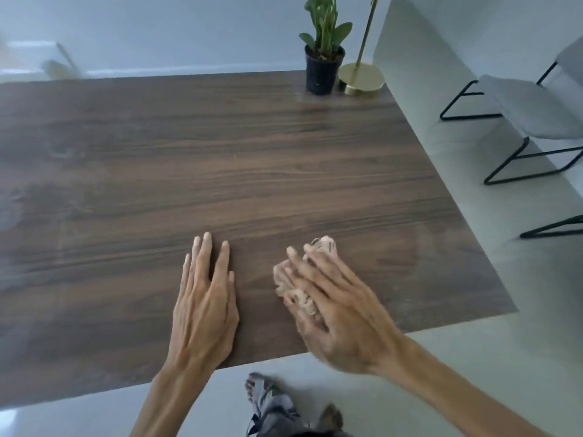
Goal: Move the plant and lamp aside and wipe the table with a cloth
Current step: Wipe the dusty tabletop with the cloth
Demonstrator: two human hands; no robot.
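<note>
Pressing down on a crumpled beige cloth, the right hand lies over it with its fingers stretched out and slightly spread, flat on the fabric rather than curled round it; the hand and cloth are blurred, so finer detail of the contact cannot be told. The cloth sits on the dark wood-grain table close to its near edge, toward the right-hand side, with bunched folds showing past the fingertips and beside the thumb. The left hand rests palm-down on the table just beside it, fingers straight and together, holding nothing, its wrist crossing the near edge. At the far right corner of the table stands the plant in a black pot, upright, and just beside it, nearer the right edge, the lamp with a round brass base and a thin brass stem rising out of view. Pot and base stand close together; whether they touch cannot be told. Beyond the right edge, on the pale floor, is a grey chair with black wire legs. Below the near edge a foot and grey trouser cloth show.
</note>
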